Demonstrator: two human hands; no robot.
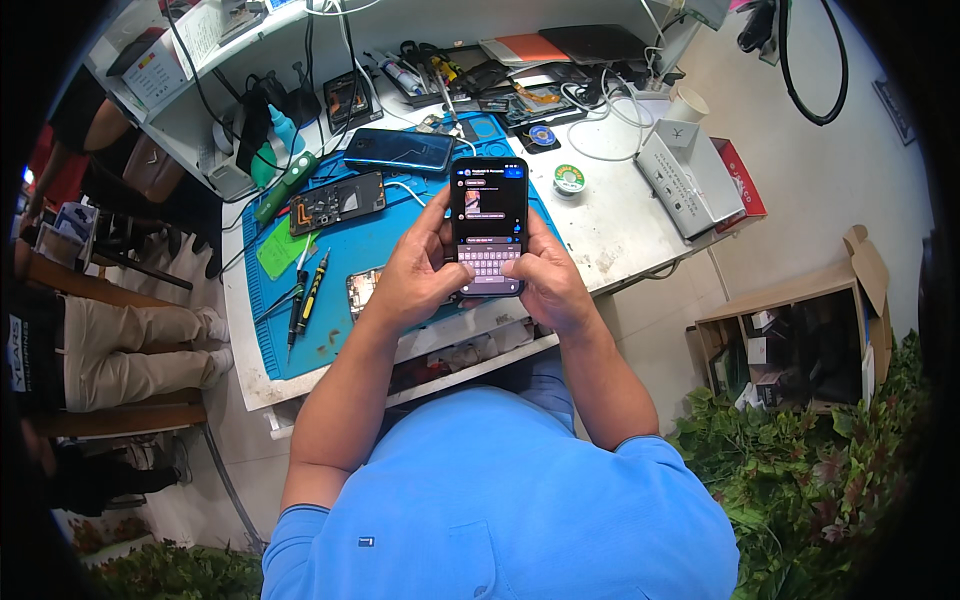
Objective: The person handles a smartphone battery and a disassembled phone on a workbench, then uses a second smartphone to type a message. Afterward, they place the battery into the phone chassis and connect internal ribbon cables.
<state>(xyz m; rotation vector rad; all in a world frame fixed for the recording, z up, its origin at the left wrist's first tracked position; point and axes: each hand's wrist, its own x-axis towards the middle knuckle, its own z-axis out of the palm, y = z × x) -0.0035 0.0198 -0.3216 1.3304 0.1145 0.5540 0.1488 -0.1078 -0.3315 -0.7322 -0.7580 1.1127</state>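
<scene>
— So, where does the black rectangular smartphone with the lit screen (488, 224) sit against your fingers?

— You hold it upright between both hands, above the near edge of the white tabletop (620, 225). Your left hand (412, 275) wraps its left side, fingers curled behind the case, the thumb lying over the lower left of the glass. Your right hand (547, 280) clamps the right side the same way, its thumb on the keyboard strip at the bottom of the screen. Both sets of fingers are closed on the phone.

— And what lies around it?

— Beneath and to your left lies a blue rubber work mat (340, 300). On it rest an opened black phone frame (337, 202), a dark blue phone lying face down (398, 150), and two slim yellow-and-black screwdrivers (306, 296) well left of your left wrist. A small round reel of solder wire (568, 179) sits to the right of the phone's top, and a grey ribbed box (688, 178) beyond it near the tabletop's right edge. The space between your forearms and your blue shirt is open.
</scene>
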